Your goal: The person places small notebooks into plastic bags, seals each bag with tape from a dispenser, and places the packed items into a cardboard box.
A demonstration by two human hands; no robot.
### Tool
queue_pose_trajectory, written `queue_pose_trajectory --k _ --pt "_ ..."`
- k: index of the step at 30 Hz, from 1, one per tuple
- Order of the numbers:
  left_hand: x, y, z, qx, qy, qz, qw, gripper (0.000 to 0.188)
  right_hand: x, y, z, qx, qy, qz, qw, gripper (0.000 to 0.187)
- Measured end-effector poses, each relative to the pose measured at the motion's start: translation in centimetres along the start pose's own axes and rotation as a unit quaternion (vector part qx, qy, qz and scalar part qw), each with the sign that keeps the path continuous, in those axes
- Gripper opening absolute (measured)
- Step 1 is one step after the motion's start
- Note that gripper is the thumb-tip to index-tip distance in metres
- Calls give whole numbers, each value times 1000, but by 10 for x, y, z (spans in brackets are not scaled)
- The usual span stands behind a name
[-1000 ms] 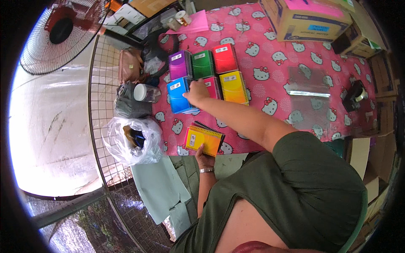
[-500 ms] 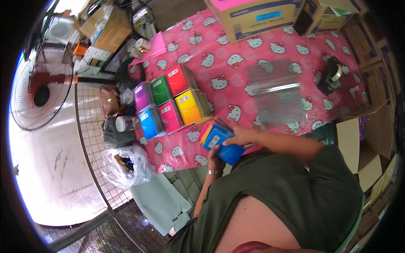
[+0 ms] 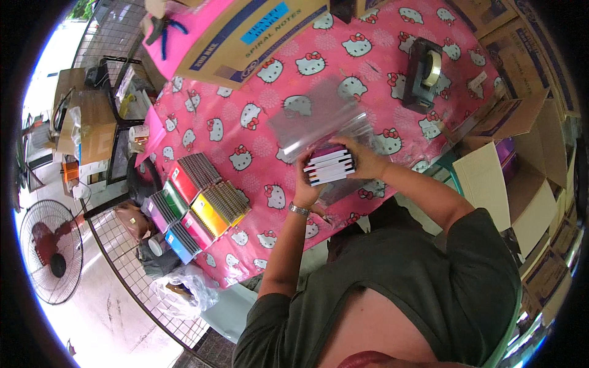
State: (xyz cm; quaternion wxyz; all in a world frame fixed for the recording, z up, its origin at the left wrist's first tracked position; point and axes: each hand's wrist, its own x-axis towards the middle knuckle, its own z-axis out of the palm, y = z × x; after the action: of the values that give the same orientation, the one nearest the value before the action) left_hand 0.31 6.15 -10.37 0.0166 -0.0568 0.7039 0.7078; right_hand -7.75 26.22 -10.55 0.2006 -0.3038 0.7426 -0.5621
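A small stack of spiral notebooks (image 3: 330, 168) stands between my hands, its white page edges facing me and a purple cover on top. My left hand (image 3: 306, 184), with a metal watch or bracelet at the wrist, grips the stack's left side. On the other side, my right hand (image 3: 366, 161) clasps it with fingers bent around the far corner. Beneath and beyond the stack lies a clear plastic bag (image 3: 300, 119) on the pink table cover. Off to the left sit grouped piles of spiral notebooks (image 3: 211, 213) in red, green, purple, yellow, pink and blue.
A black tape dispenser (image 3: 423, 76) stands at the far right. One large carton (image 3: 239, 46) occupies the table's back; an open carton (image 3: 512, 190) with purple things inside is at my right. Left of the table are a plastic bag (image 3: 184, 294) and a fan (image 3: 52, 251).
My hands have carried the notebooks from near my body out over the clear bag. The stack has turned, now showing page edges instead of a blue cover. My view has shifted right.
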Motion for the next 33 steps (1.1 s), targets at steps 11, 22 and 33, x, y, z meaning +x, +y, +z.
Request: queue_pose_trajectory --k 11,22,33 --pt "12 -44 -2 171 -23 -2 985 76 20 4 -2 -37 -37 75 996 82" --pt "17 -45 -8 282 -69 107 951 71 19 -92 7 -391 -13 -53 919 89" --pt "-64 -19 6 486 -76 60 869 33 41 -1 1 -26 246 443 862 79"
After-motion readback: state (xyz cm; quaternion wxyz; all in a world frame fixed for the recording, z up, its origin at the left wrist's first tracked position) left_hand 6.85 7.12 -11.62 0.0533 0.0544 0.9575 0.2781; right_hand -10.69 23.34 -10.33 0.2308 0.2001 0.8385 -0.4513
